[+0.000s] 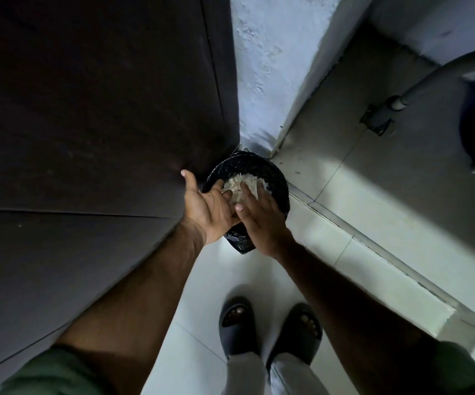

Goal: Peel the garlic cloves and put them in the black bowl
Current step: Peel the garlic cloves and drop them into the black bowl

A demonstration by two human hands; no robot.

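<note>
- Hands are both out over a black bin lined with a dark plastic bag, standing on the floor in the corner between a dark cabinet and the wall.
- Left hand is palm up, fingers straight, thumb pointing away at the cabinet, so it's flat and loose, not gripping anything I can see.
- Right hand is palm down just beside it, fingers straight and spread over the pile; its thumb lies across the edge of the left palm. Also released, nothing pinched.
- Garlic skins, a pale flaky heap, sit inside the bin right under the fingertips of both hands, straight ahead of the person.
- My guess: this is brushing peel scraps off the palms into the bin, so the next bit is just a downward wipe, right over left.
- No peeled cloves or black bowl in view here, so can't say where they are.
- Person's feet in dark slippers stand well back from the bin on the light tiled floor.
</note>
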